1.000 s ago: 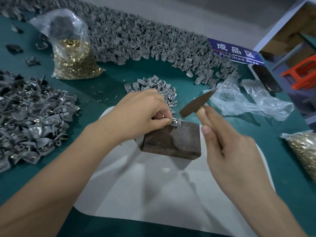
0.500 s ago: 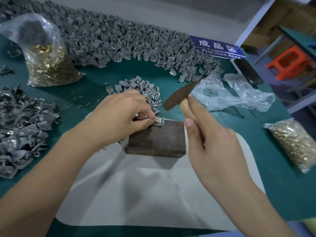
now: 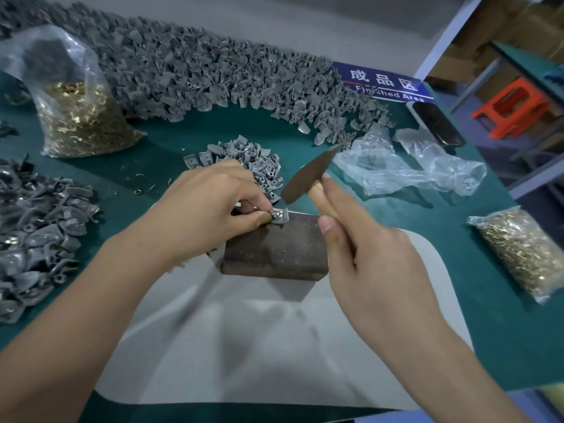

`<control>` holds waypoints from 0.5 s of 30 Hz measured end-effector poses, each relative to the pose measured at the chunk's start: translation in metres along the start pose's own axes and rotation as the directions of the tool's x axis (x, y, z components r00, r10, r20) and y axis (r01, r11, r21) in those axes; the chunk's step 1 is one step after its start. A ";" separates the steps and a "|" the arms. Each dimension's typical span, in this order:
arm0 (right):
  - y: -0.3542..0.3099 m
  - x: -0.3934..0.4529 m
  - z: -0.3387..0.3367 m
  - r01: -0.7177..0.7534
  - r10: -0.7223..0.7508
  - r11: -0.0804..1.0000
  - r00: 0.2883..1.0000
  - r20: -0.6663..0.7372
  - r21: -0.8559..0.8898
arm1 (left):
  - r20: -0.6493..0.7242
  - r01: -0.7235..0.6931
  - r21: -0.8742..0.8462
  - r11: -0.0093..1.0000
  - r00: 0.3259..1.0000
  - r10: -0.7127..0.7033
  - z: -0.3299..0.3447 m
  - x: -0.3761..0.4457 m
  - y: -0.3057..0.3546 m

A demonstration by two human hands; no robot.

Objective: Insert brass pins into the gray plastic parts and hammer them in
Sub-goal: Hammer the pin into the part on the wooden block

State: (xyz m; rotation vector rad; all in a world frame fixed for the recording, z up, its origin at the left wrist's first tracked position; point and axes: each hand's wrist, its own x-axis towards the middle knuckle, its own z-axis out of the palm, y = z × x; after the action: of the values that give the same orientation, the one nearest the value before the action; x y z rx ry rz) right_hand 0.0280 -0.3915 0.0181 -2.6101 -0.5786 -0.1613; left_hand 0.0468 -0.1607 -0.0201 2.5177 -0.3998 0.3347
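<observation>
Gray plastic part (image 3: 280, 215) sits on the far left corner of the dark metal block (image 3: 274, 244) in my head view, pinched there by my left hand (image 3: 210, 209), thumb and forefinger curled on it with a brass pin glinting at its hole. My right hand (image 3: 366, 254) grips the hammer (image 3: 308, 175), head poised just above the part. I'd judge short, square taps best, keeping fingertips back from the strike. Room is tight leftward; the small pile of parts (image 3: 244, 160) lies just behind, crumpled plastic bag (image 3: 406, 166) to the right.
</observation>
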 end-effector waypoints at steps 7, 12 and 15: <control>0.005 0.009 -0.002 -0.013 0.013 0.999 1.000 0.011 -0.047 | -0.004 0.013 0.000 1.000 1.000 -0.013 0.001 0.000 0.000; 0.004 0.008 0.001 -0.040 0.046 0.997 0.995 0.092 -0.065 | -0.009 0.013 0.003 1.000 1.000 -0.013 0.001 -0.001 -0.001; 0.005 0.007 -0.001 -0.031 0.031 0.999 1.000 -0.007 -0.033 | -0.004 0.019 -0.009 1.000 1.000 -0.019 0.001 -0.001 -0.001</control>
State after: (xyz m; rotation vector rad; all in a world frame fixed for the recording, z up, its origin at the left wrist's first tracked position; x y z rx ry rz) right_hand 0.0360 -0.3933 0.0186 -2.6481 -0.5375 -0.1702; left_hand 0.0466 -0.1606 -0.0212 2.5098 -0.3750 0.3304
